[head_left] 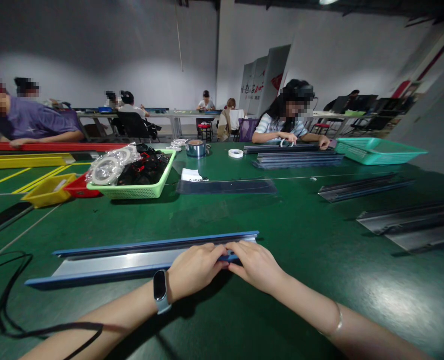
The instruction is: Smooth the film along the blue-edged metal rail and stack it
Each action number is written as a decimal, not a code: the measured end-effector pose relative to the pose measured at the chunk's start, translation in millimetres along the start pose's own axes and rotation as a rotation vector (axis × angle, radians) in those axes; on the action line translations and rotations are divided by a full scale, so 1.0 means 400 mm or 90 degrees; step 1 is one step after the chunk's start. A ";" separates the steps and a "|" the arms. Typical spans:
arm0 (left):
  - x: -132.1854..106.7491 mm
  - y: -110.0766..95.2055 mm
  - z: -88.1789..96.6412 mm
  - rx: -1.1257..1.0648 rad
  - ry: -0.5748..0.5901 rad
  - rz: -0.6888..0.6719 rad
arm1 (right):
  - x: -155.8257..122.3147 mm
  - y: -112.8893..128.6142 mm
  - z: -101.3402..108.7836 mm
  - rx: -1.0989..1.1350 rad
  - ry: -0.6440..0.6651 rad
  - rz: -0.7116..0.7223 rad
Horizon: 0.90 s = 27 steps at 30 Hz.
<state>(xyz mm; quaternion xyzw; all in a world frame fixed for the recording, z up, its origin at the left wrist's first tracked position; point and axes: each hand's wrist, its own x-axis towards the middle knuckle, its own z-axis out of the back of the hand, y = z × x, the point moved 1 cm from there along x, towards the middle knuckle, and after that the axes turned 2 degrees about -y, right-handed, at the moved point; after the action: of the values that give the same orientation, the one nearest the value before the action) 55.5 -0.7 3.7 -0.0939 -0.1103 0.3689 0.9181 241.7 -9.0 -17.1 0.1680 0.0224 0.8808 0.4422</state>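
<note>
A long blue-edged metal channel (pixel 124 261) lies on the green table in front of me, its silvery inside facing up. Both hands are at its right end. My left hand (pixel 197 267), with a grey band above the wrist, is closed on the near edge of the channel, thumb underneath. Close beside it, my right hand (pixel 257 265) is closed on the same edge near the end. A short bit of blue edge with dark holes shows between the fingertips. Whether a small part sits under the fingers is hidden.
A green basket (pixel 139 191) of black parts and wrapped rolls stands ahead left, by yellow (pixel 51 192) and red trays. Dark channels (pixel 413 220) lie at the right. A clear strip (pixel 227 187) lies mid-table. Across sits a co-worker (pixel 287 117). A black cable (pixel 4 305) hangs near my left arm.
</note>
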 end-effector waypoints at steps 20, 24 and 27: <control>-0.002 0.001 0.001 0.009 0.000 0.002 | 0.006 0.003 0.006 -0.053 0.003 0.022; -0.003 0.002 0.002 -0.001 -0.010 0.014 | 0.006 0.002 0.006 -0.043 -0.008 0.012; -0.002 0.005 -0.004 -0.008 -0.002 0.005 | 0.004 0.002 0.001 -0.039 -0.012 0.010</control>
<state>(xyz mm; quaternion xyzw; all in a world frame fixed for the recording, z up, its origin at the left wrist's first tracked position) 54.1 0.1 1.5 -0.0994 -0.1133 0.3717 0.9160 240.2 -8.3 -16.0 0.1627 -0.0101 0.8829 0.4405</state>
